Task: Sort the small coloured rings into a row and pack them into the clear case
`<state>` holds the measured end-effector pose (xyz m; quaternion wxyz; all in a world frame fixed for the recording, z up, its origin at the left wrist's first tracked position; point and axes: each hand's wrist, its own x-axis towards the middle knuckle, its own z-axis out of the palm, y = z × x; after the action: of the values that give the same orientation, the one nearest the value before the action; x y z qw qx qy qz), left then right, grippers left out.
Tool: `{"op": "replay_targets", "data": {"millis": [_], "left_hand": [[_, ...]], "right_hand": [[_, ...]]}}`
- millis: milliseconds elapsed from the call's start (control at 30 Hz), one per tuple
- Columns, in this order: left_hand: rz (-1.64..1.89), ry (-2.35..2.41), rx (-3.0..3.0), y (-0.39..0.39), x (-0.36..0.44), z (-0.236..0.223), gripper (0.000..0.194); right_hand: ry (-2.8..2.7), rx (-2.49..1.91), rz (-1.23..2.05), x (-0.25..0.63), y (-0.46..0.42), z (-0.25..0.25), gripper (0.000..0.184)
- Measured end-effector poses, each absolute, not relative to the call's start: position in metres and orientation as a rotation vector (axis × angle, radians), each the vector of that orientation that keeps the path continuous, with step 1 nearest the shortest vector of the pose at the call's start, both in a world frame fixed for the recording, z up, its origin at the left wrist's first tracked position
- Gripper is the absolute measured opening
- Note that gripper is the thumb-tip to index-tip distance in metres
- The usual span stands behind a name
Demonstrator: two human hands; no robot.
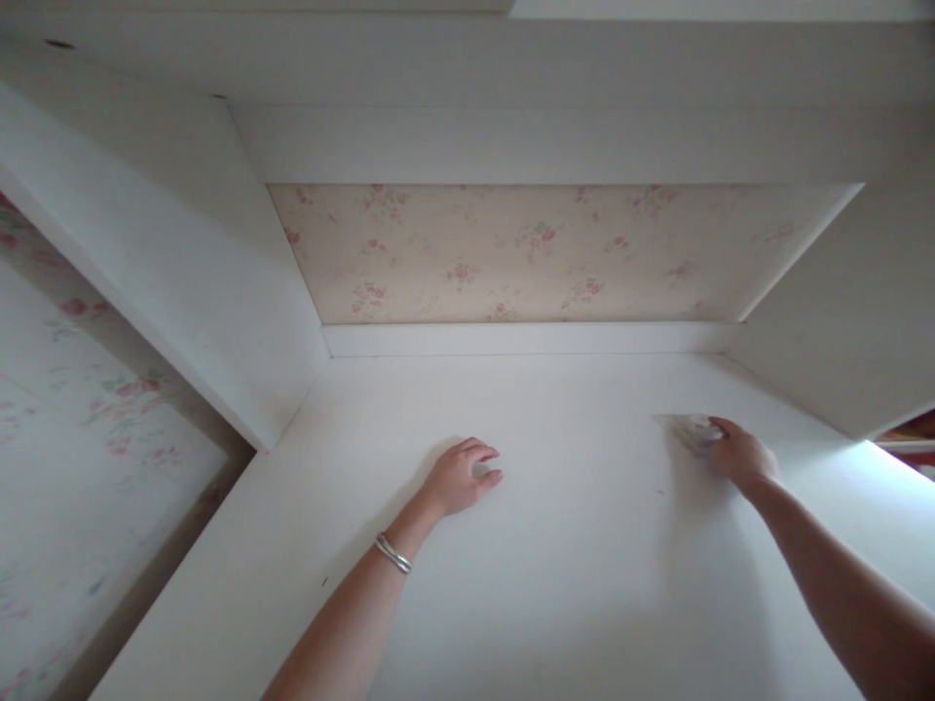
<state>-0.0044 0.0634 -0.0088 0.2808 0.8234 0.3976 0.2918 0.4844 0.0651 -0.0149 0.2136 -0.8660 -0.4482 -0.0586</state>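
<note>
My left hand (462, 477) rests on the white shelf surface (555, 584), fingers curled loosely inward with nothing visible in them; a silver bracelet (392, 554) circles its wrist. Further right, my right hand (739, 454) presses a pale crumpled cloth or wipe (692, 431) against the same surface, fingers closed over it. The cloth is blurred and sticks out to the left of the fingers.
The shelf sits in a white alcove with side panels on the left (168, 273) and right (840, 321). Floral wallpaper (541, 253) covers the back wall above a white ledge (526, 339). More floral wall shows at the far left (80, 438).
</note>
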Motion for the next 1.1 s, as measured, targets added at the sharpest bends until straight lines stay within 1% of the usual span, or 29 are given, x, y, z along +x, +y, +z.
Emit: {"op": "replay_targets", "data": {"millis": [100,167,233,300,367,400,467,567,667,767,900,1000,1100], "left_hand": [[0.781,1.064,2.207,0.064,-0.005,-0.009,0.027],[0.785,1.064,2.206,0.064,-0.005,-0.009,0.026],[0.786,1.064,2.211,0.064,-0.005,-0.010,0.025],[0.786,1.063,2.220,0.064,-0.005,-0.010,0.025],[0.787,1.063,2.228,0.064,-0.005,-0.010,0.024],[0.790,1.066,2.228,0.064,-0.005,-0.010,0.024],[0.793,1.076,2.227,0.064,-0.004,-0.010,0.023],[0.800,1.089,2.224,0.064,-0.003,-0.010,0.022],[0.808,1.089,2.220,0.063,-0.002,-0.010,0.021],[0.807,1.076,2.211,0.062,-0.001,-0.009,0.021],[0.834,1.037,2.179,0.063,-0.002,-0.010,0.022],[0.844,0.984,2.185,0.064,-0.005,-0.012,0.035],[0.833,0.941,2.224,0.064,-0.007,-0.013,0.042]], "right_hand": [[-1.239,-2.456,0.001,0.483,0.063,-0.016,0.046],[-1.238,-2.457,0.032,0.481,0.058,-0.015,0.048],[-1.192,-2.448,-0.033,0.473,0.052,-0.014,0.048],[-1.101,-2.408,-0.193,0.458,0.044,-0.010,0.044],[-1.092,-2.266,-0.304,0.431,0.036,-0.005,0.037],[-1.138,-2.149,-0.280,0.414,0.033,-0.002,0.036],[-1.204,-1.902,-0.099,0.373,0.027,0.003,0.038],[-1.308,-1.714,0.360,0.301,0.020,0.008,0.040],[-1.618,-1.543,0.824,0.232,0.016,0.014,0.035],[-1.665,-1.445,0.976,0.179,0.021,0.016,0.037],[-1.598,-1.474,0.900,0.140,0.031,0.006,0.045],[-1.803,-1.458,0.765,0.131,0.028,-0.006,0.043],[-1.978,-1.416,0.688,0.132,0.018,-0.011,0.039]]}}
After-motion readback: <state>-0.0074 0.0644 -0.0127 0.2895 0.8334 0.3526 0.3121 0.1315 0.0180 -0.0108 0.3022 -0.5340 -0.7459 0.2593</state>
